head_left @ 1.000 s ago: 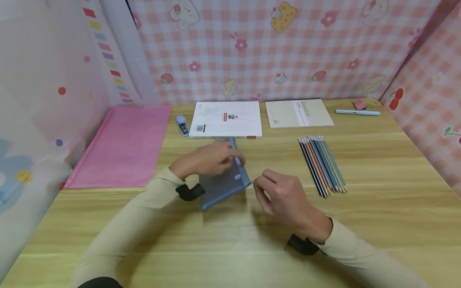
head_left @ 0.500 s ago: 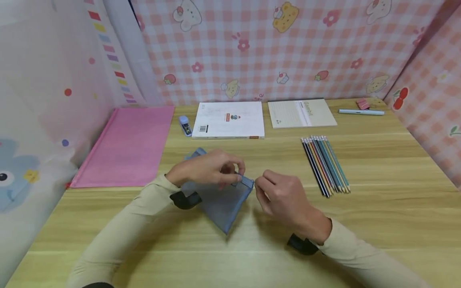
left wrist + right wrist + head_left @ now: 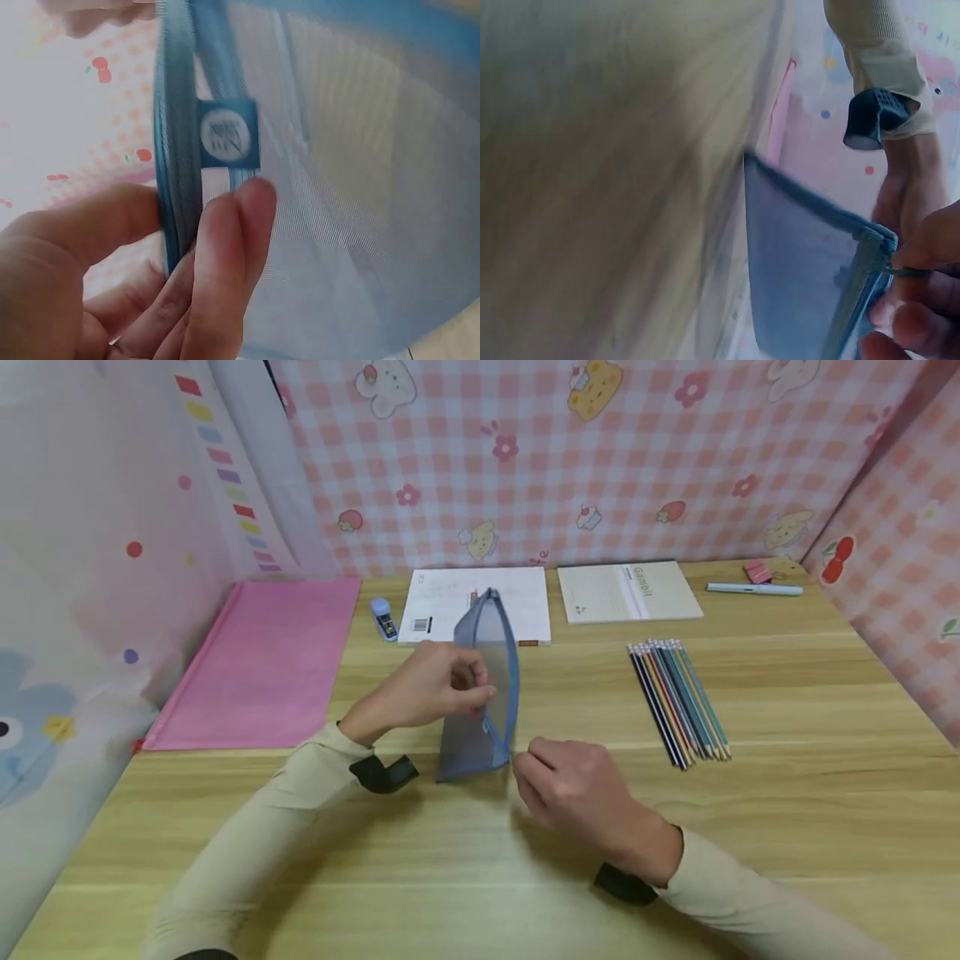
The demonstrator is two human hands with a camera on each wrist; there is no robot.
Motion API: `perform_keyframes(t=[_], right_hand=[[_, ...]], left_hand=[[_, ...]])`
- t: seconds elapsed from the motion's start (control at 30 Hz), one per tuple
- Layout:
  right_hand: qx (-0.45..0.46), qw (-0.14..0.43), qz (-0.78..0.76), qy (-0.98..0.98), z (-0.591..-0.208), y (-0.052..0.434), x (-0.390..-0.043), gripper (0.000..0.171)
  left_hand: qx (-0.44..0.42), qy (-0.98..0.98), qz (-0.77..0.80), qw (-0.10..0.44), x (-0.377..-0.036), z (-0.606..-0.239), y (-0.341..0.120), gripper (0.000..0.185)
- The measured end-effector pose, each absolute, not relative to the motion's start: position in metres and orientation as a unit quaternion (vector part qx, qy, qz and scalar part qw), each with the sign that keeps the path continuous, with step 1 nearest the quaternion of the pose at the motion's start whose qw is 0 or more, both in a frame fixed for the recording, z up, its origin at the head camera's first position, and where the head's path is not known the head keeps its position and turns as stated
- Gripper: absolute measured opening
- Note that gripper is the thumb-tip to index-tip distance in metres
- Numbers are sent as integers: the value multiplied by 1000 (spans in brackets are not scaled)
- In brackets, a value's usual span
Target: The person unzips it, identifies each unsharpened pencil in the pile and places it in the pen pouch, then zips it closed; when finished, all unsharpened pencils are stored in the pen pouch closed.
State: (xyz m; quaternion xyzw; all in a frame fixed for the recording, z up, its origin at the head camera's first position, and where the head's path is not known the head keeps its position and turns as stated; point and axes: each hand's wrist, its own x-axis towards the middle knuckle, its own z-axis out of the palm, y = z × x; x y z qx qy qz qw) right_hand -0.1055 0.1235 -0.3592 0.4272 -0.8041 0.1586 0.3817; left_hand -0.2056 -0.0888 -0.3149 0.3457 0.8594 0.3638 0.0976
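A blue mesh zip pouch [image 3: 463,747] stands on edge above the table, its zippered mouth spread apart. My left hand [image 3: 427,685] pinches one zippered edge. In the left wrist view the thumb [image 3: 112,221] lies outside that edge and the fingertips [image 3: 225,240] inside the mouth, just below a blue label [image 3: 225,135] with a white circle. My right hand [image 3: 573,785] pinches a short cord [image 3: 907,271] at the pouch's near corner. Mesh shows through to the table, and part of the pouch lies behind the left hand.
A pink folder [image 3: 262,668] lies left. Behind the pouch are a purple-capped small case [image 3: 383,620], a white book [image 3: 435,602] and a cream notebook [image 3: 630,593]. Several pencils [image 3: 675,702] lie right, with a light blue pen [image 3: 753,589] and pink clip [image 3: 757,571] beyond.
The pouch has swung from flat and tilted to standing on edge, and its mouth has spread open. My left hand has slid along the zipper away from the right hand, which moved slightly left.
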Motion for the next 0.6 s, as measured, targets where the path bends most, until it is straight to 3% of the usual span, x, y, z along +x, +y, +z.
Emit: perform_keyframes(t=[0.1, 0.23, 0.33, 0.47, 0.6], right_hand=[[420, 333, 173, -827, -362, 123, -105, 10], [414, 260, 190, -852, -364, 130, -109, 13], [409, 163, 230, -868, -359, 144, -118, 18], [352, 42, 272, -895, -346, 176, -143, 14], [273, 12, 236, -933, -337, 216, -176, 12]], left_hand=[[342, 872, 343, 70, -205, -312, -83, 5], [344, 880, 323, 56, -205, -311, -82, 28], [336, 884, 321, 52, -207, -313, -83, 44], [324, 878, 344, 74, -210, -316, -86, 58], [311, 860, 388, 113, -212, -319, -88, 67]])
